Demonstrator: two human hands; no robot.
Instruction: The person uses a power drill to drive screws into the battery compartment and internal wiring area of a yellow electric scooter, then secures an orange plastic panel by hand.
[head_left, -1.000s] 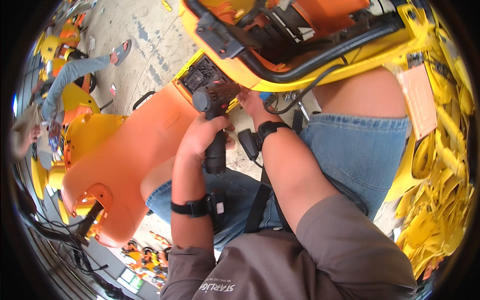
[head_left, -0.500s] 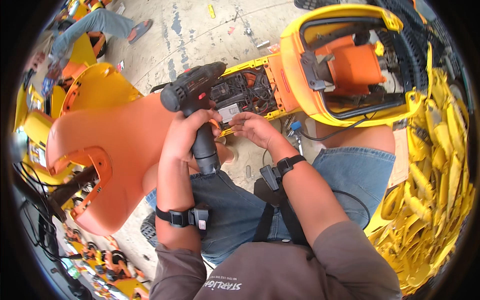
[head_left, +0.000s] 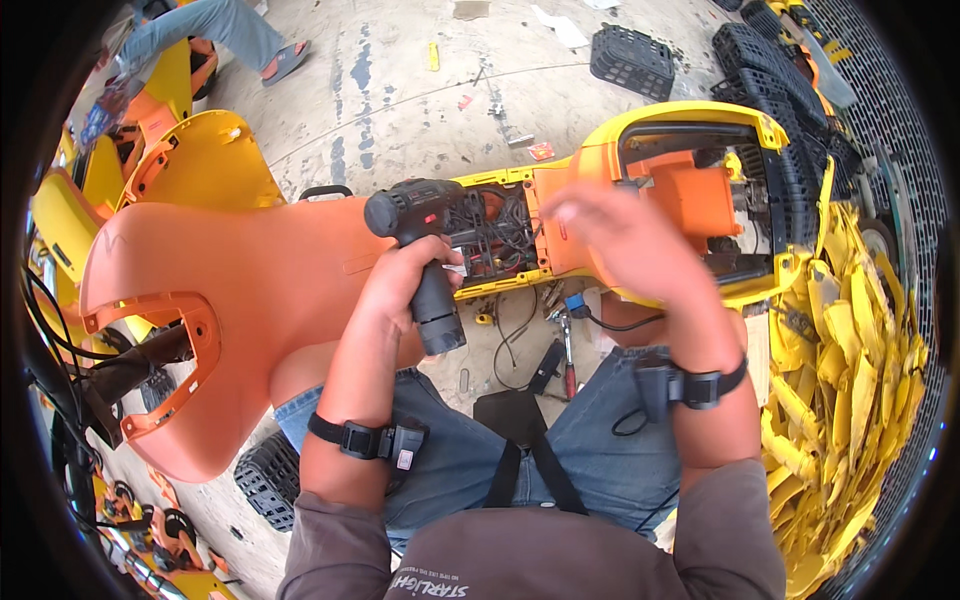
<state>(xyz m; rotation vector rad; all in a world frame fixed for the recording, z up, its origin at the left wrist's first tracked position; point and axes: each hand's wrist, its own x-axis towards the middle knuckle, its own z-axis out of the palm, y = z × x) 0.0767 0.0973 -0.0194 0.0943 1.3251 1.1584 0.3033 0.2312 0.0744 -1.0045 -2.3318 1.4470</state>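
Note:
A black cordless drill (head_left: pixel 436 312) is in my left hand (head_left: pixel 402 278), whose fingers wrap round its grip. The drill's head lies over the left end of an open compartment full of black and red wiring (head_left: pixel 492 232) in a yellow scooter-like body. Blurred by motion, my right hand (head_left: pixel 625 235) is over the orange panel (head_left: pixel 552 205) to the right of that compartment; its fingers are smeared, so I cannot make out whether it holds anything. A large orange shell (head_left: pixel 260 260) stretches left from the drill.
A yellow-rimmed opening (head_left: pixel 700 115) stands at the right, beside a heap of yellow plastic pieces (head_left: pixel 840 370). A red-handled ratchet (head_left: pixel 569 365) and a cable with a blue connector (head_left: pixel 576 302) lie below the body. Black crates (head_left: pixel 633 62) are on the far floor. A person's leg (head_left: pixel 215 35) shows upper left.
My right hand has moved right, from beside the drill to over the orange panel. My left hand still grips the drill, and the whole view has shifted, showing more floor at the top.

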